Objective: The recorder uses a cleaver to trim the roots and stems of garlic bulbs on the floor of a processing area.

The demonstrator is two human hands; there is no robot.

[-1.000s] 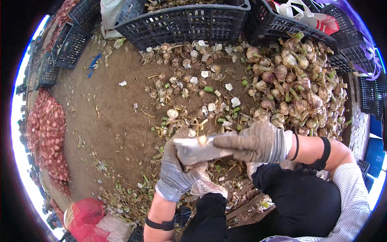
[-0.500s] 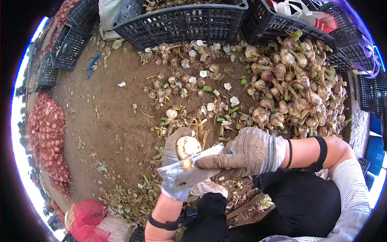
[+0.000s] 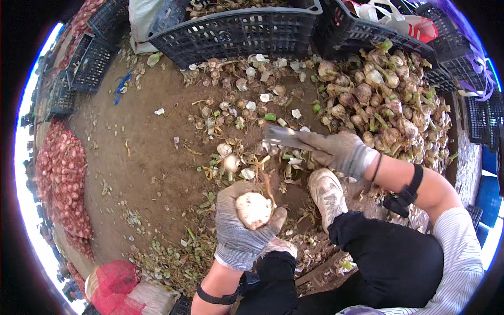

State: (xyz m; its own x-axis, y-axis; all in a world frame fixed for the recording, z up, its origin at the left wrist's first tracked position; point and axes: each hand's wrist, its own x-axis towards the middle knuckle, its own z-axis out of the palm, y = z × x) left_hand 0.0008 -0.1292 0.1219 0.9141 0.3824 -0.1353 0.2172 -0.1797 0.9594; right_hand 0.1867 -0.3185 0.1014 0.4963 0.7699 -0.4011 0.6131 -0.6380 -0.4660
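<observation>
My gloved left hand (image 3: 236, 226) is closed round a white garlic bulb (image 3: 253, 210), held low in the middle with a thin brown strand beside it. My gloved right hand (image 3: 341, 152) grips a knife with a broad metal blade (image 3: 286, 137). The blade points left, above the littered ground and apart from the bulb; its handle is hidden in the glove. Just beyond my left hand, a whitish bulb (image 3: 231, 163) looks smeared by motion, close to another pale bulb (image 3: 224, 150). A large heap of untrimmed garlic (image 3: 388, 105) lies to the right of the blade.
Black plastic crates (image 3: 236, 34) line the far side. A red net sack of garlic (image 3: 60, 178) stands at the left, with a red mesh bag (image 3: 113, 283) at the lower left. Stalk and skin scraps (image 3: 173, 257) litter the ground round my shoe (image 3: 326, 194).
The knife has swung away from the bulb in my left hand, up and to the right. My left hand has come slightly nearer. A blurred whitish bulb now shows beyond it.
</observation>
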